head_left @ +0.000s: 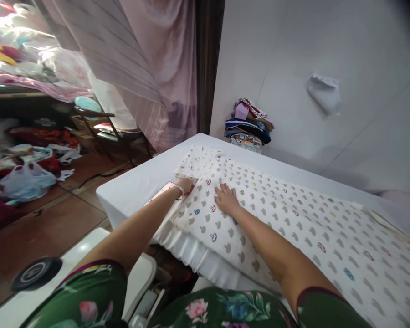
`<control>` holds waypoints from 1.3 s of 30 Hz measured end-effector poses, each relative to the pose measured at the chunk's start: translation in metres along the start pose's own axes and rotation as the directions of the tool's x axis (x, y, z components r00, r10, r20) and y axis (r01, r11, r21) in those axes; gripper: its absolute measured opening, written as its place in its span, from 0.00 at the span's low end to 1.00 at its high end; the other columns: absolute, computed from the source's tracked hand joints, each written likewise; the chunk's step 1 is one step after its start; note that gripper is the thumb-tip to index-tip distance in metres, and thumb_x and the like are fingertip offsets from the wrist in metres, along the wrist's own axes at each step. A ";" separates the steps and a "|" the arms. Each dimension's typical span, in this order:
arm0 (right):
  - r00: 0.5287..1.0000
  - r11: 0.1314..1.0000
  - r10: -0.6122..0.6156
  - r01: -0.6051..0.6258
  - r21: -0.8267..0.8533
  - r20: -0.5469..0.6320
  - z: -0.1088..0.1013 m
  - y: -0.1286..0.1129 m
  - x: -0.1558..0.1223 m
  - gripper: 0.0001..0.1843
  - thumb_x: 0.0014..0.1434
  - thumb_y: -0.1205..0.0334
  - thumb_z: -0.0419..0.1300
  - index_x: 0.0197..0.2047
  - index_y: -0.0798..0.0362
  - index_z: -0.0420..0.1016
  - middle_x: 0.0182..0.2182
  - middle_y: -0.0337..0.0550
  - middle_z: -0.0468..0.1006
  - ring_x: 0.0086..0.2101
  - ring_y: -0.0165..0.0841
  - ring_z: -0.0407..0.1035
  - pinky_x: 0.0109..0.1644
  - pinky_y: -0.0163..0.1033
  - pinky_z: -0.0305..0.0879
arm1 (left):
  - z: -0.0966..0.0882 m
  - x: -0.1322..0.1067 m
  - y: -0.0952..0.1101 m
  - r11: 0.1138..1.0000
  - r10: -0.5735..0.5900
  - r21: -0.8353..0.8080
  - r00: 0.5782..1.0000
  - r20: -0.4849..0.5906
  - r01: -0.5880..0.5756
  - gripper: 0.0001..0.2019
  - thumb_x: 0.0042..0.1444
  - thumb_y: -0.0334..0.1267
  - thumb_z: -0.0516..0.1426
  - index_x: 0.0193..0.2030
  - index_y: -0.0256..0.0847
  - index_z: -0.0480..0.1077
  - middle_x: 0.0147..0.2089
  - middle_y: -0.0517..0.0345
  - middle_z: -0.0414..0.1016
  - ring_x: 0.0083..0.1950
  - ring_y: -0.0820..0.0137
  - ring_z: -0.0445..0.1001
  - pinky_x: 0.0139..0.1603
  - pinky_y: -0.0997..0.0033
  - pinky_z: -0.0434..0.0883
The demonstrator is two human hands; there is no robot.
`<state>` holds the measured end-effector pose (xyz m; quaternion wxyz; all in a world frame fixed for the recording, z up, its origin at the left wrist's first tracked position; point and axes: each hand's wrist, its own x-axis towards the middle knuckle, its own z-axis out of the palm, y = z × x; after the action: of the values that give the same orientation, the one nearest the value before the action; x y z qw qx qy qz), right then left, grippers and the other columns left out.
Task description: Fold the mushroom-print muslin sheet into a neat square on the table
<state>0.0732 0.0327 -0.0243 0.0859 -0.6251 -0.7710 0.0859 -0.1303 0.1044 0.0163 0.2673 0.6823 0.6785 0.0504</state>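
A white cloth [273,205] printed with grey, red and blue mushroom shapes lies spread along the white-covered table. Its left end overlaps a smaller white piece of fabric [198,159] with a finer print. My left hand [186,185], a bracelet on the wrist, is at the cloth's left edge; its fingers are tucked at the fold and hidden. My right hand [227,199] lies flat on top of the cloth, fingers spread. A phone-like flat object [161,192] rests on the table, partly behind my left forearm.
The white tabletop [123,189] has its corner at left. A stack of folded clothes [248,125] stands by the wall behind. Pink curtains [164,68] hang at the back. A wooden chair [104,130] and a plastic bag [27,180] are at left. A white surface bearing a black round object [37,273] is lower left.
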 end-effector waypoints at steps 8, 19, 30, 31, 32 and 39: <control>0.996 0.993 -0.086 0.086 0.077 0.001 0.003 -0.013 -0.016 0.24 0.62 0.56 0.47 0.60 0.49 0.59 0.64 0.47 0.52 0.63 0.39 0.43 0.62 0.52 0.39 | 0.005 -0.035 -0.010 1.000 0.003 0.002 0.995 0.098 -0.003 0.13 0.49 0.37 0.52 0.39 0.37 0.73 0.27 0.54 0.76 0.27 0.70 0.73 0.27 0.75 0.68; 0.997 0.990 -0.076 0.073 0.121 0.022 0.000 -0.025 -0.021 0.28 0.59 0.58 0.50 0.63 0.52 0.56 0.65 0.52 0.50 0.63 0.43 0.42 0.62 0.55 0.38 | 0.008 -0.050 -0.005 0.995 0.044 0.091 0.997 0.062 -0.050 0.07 0.43 0.38 0.55 0.28 0.39 0.70 0.35 0.51 0.76 0.38 0.64 0.73 0.36 0.70 0.68; 0.964 0.958 -0.267 0.263 0.115 0.017 0.009 -0.054 -0.027 0.29 0.57 0.62 0.50 0.62 0.50 0.57 0.64 0.52 0.53 0.62 0.43 0.45 0.61 0.56 0.41 | 0.011 -0.061 -0.025 0.924 -0.107 -0.363 0.992 0.064 0.123 0.13 0.50 0.42 0.54 0.41 0.40 0.69 0.35 0.55 0.77 0.35 0.69 0.76 0.30 0.76 0.70; 0.965 0.961 -0.260 0.257 0.105 0.023 0.009 -0.056 -0.027 0.28 0.57 0.62 0.50 0.61 0.51 0.58 0.63 0.52 0.53 0.62 0.43 0.45 0.61 0.56 0.40 | 0.012 -0.063 -0.026 0.904 -0.107 -0.406 0.990 0.096 0.137 0.13 0.51 0.43 0.53 0.40 0.40 0.70 0.35 0.55 0.78 0.35 0.69 0.76 0.30 0.76 0.71; 0.966 0.962 -0.257 0.254 0.098 0.024 0.009 -0.057 -0.027 0.27 0.57 0.62 0.50 0.61 0.51 0.59 0.63 0.53 0.53 0.62 0.44 0.45 0.61 0.56 0.40 | 0.013 -0.064 -0.027 0.885 -0.105 -0.441 0.987 0.124 0.150 0.14 0.52 0.46 0.53 0.40 0.40 0.70 0.35 0.54 0.78 0.35 0.68 0.76 0.30 0.75 0.72; 0.954 0.948 -0.298 0.301 0.102 -0.043 0.009 -0.069 -0.029 0.25 0.55 0.66 0.49 0.57 0.54 0.63 0.61 0.52 0.57 0.61 0.42 0.46 0.62 0.53 0.40 | 0.015 -0.066 -0.029 0.916 -0.137 -0.365 0.985 0.103 0.166 0.30 0.57 0.60 0.41 0.36 0.37 0.74 0.33 0.46 0.79 0.33 0.64 0.77 0.30 0.70 0.73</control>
<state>0.0115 -0.0101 -0.0176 0.1418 -0.4963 -0.8500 0.1048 -0.1543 0.0349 0.0106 0.4205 0.5660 0.6967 0.1316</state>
